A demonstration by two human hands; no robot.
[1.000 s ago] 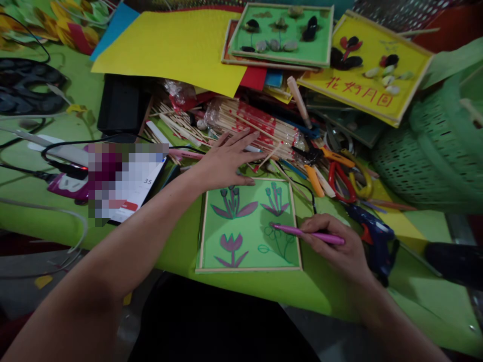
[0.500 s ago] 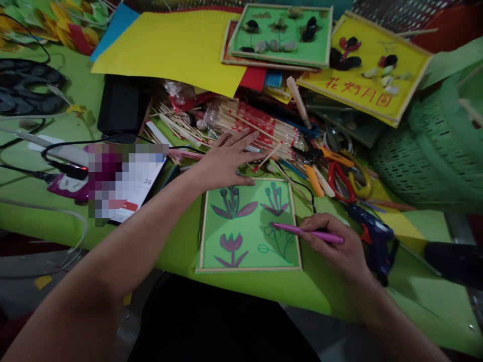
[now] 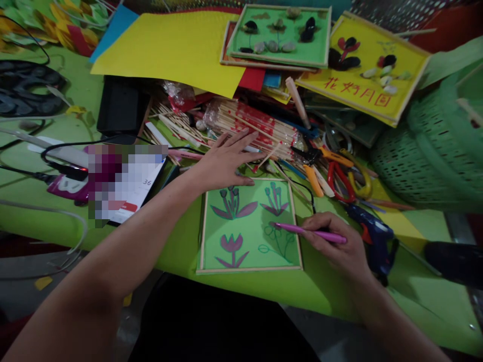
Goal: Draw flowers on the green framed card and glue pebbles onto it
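Note:
A green card framed with thin wooden sticks (image 3: 251, 229) lies on the table in front of me. Three of its drawn flowers have purple filling, while the flower at lower right (image 3: 279, 241) is mostly green outline. In my right hand (image 3: 339, 244) is a purple marker pen (image 3: 311, 232), pinched between thumb and fingers, its tip at the top of the outlined flower. My left hand (image 3: 228, 158) has its fingers spread, with the thumb at the card's top edge and the fingers reaching over a bundle of wooden sticks (image 3: 264, 123).
Left of the card are a phone (image 3: 139, 193) and a purple power strip (image 3: 68, 186). Pliers and scissors (image 3: 339, 176) lie right, with a blue glue gun (image 3: 377, 239) and a green basket (image 3: 441, 146). Yellow paper (image 3: 169, 48) and framed stone pictures (image 3: 281, 37) are behind.
The marker pen in my right hand has shifted very slightly to the right over the outlined flower. My left hand keeps its place at the card's top edge.

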